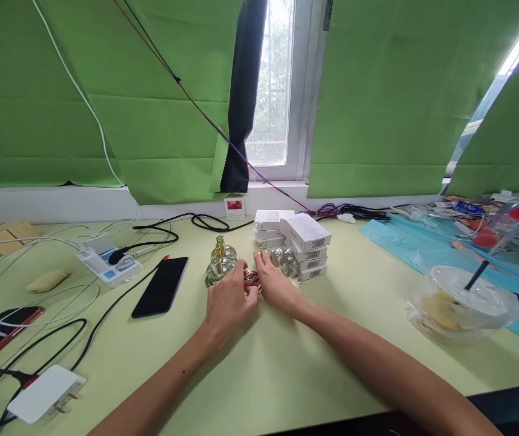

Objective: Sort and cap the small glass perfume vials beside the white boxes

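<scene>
Between my two hands, near the middle of the table, a small glass perfume bottle (252, 280) with a pinkish look is partly covered by fingers. My left hand (227, 303) curls around its left side, thumb and fingers closed on it. On the other side my right hand (276, 284) rests with fingers stretched forward, close against the bottle; whether it touches is hard to see. Just beyond my left hand stand several clear perfume bottles (218, 261) with gold caps. Other glass bottles (285, 260) sit behind my right hand, beside stacked white boxes (310, 236).
A black phone (161, 287) lies to the left, near a power strip (108, 261), tangled cables and a white charger (46, 393). On the right are a plastic-wrapped lidded bowl (459, 303) with a straw and a blue plastic sheet (404, 242). A small card (234, 208) stands by the wall.
</scene>
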A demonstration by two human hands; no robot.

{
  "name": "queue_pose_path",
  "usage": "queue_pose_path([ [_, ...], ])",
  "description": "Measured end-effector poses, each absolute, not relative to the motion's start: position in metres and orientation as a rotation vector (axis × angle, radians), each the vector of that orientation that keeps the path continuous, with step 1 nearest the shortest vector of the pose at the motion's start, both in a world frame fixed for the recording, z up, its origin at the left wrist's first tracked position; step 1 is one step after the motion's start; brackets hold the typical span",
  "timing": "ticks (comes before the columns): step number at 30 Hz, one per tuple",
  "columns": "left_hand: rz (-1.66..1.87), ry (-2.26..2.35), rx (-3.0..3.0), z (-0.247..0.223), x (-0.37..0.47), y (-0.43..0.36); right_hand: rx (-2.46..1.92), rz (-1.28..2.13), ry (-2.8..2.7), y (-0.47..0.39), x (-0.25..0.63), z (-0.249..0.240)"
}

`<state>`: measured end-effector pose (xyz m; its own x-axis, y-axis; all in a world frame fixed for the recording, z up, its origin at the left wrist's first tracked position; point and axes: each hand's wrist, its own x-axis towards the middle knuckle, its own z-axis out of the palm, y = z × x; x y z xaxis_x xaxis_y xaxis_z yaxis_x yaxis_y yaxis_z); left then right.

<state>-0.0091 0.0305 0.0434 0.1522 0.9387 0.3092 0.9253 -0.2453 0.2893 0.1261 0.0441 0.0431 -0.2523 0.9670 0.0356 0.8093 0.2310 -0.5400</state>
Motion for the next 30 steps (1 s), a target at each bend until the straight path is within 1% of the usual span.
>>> queue_pose_path([
  [5,0.649,1.928,2.359,0.045,-0.009,0.029,-1.651,0.6,-2.156,0.041,0.126,0.046],
  [14,0.638,1.919,2.367,0.047,-0.009,0.028,-1.681,0.667,-2.163,0.054,0.129,0.038],
  [20,0.633,1.915,2.349,0.048,-0.008,0.027,-1.614,0.573,-2.183,0.047,0.129,0.037],
  [30,0.659,1.895,2.379,0.046,-0.01,0.028,-1.751,0.405,-2.17,0.032,0.121,0.054],
])
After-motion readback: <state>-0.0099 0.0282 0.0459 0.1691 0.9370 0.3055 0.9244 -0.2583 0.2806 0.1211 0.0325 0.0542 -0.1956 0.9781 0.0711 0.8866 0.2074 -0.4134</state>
